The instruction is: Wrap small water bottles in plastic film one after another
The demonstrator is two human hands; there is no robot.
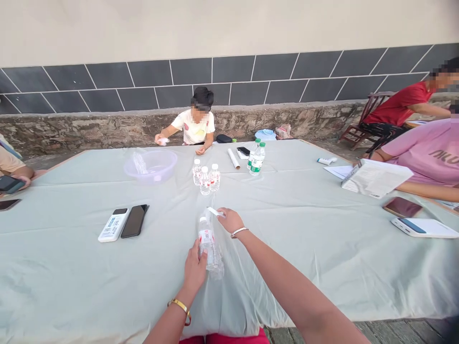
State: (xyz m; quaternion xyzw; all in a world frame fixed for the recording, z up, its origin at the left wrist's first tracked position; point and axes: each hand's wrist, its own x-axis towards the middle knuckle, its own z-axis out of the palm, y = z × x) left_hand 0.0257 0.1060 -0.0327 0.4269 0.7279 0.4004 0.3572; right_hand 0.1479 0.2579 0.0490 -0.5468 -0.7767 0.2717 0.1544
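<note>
A clear water bottle (pixel 207 237) with a red and white label is in front of me, its white cap pointing away. My left hand (pixel 195 270) is closed around its lower left side. Crinkled clear plastic film (pixel 217 271) shows under and beside the bottle. Whether the bottle lies flat or is tilted, I cannot tell. My right hand (pixel 230 221), just beyond the bottle to the right, pinches a short white strip-like piece (pixel 215 211) near the cap. Past both hands, three small water bottles (pixel 204 181) stand close together.
A translucent purple basin (pixel 167 167) holds clear plastic at the back left. A power bank (pixel 113 225) and a black phone (pixel 135 221) lie left. Two green-capped bottles (pixel 257 160) and a film roll (pixel 234 159) are farther back. A person (pixel 195 125) sits opposite; others sit at both sides.
</note>
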